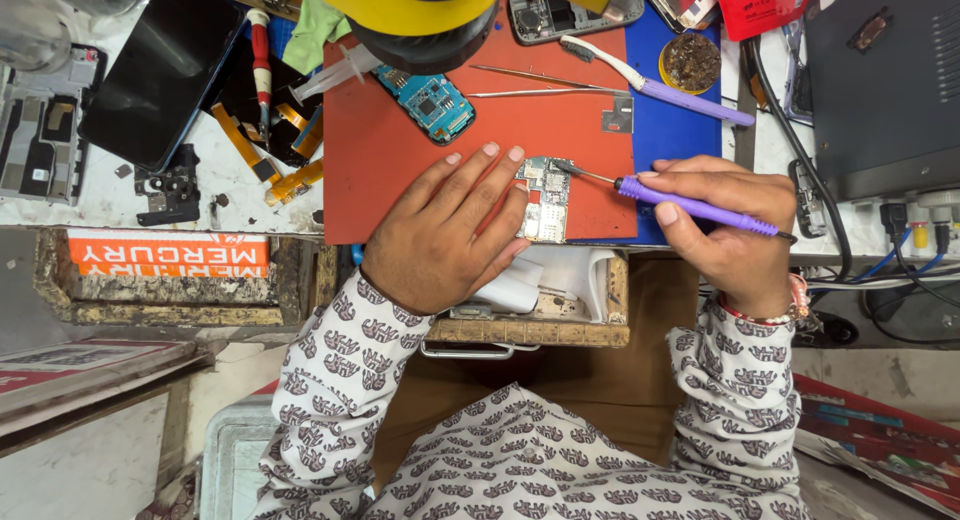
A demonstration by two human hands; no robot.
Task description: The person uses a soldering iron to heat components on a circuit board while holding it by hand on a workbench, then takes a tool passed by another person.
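Tiny bare circuit board (545,200) pinned flat on a matte red rubber mat (400,160), soldering iron tip right on it.

Left hand (445,230) spread wide and flat, not gripping, fingertips (516,156) pressing the board's left edge down near the mat's lower right. Right hand (735,225) closed pencil-style around a slim purple soldering iron (690,208), thin metal tip touching the board's top edge. Further up the mat: blue circuit board (430,102) with shiny chips, two thin steel tweezers (540,83), plus a purple-handled toothbrush (655,83) and round tin of brownish flux (691,62) on the blue mat (675,130) just beside. Glossy black phone screen (160,70) well off to the left.
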